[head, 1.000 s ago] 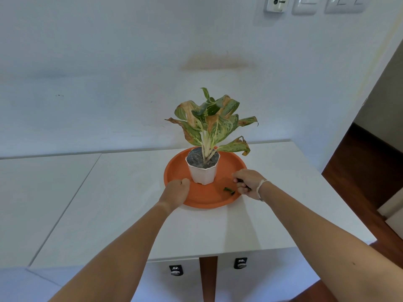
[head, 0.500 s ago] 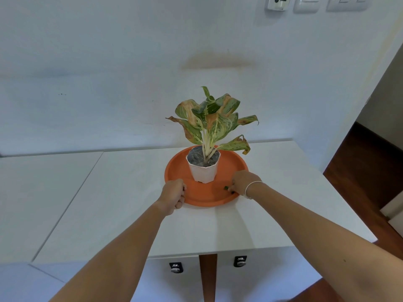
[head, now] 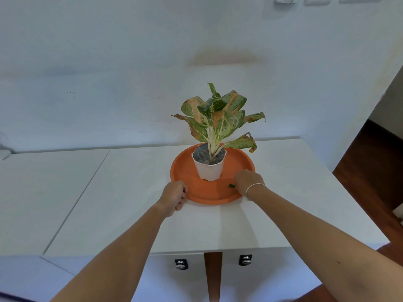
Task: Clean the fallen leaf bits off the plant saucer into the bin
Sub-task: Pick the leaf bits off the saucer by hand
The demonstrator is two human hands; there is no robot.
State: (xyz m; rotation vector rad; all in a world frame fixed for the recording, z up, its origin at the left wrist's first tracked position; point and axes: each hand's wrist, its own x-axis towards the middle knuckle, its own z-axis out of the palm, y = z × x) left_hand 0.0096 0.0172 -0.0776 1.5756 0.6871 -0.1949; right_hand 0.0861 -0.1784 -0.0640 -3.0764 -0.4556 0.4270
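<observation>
leaf bits (head: pixel 231 185) lie on the orange saucer (head: pixel 244 164), near the table's front edge. your left hand (head: pixel 174 196) curls on its rim, likely steadying it, while your right hand (head: pixel 248 180) pinches at them. no bin in view.

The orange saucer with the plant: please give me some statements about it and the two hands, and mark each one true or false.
1. The white pot stands upright on the orange saucer. True.
2. The left hand is lifting the pot. False: it is closed at the saucer's near-left rim, apart from the pot.
3. A green leaf bit shows at the fingertips of the right hand. True.
4. A bin stands on the table beside the saucer. False: no bin is in view.
5. The right wrist wears a thin white band. True.
</observation>
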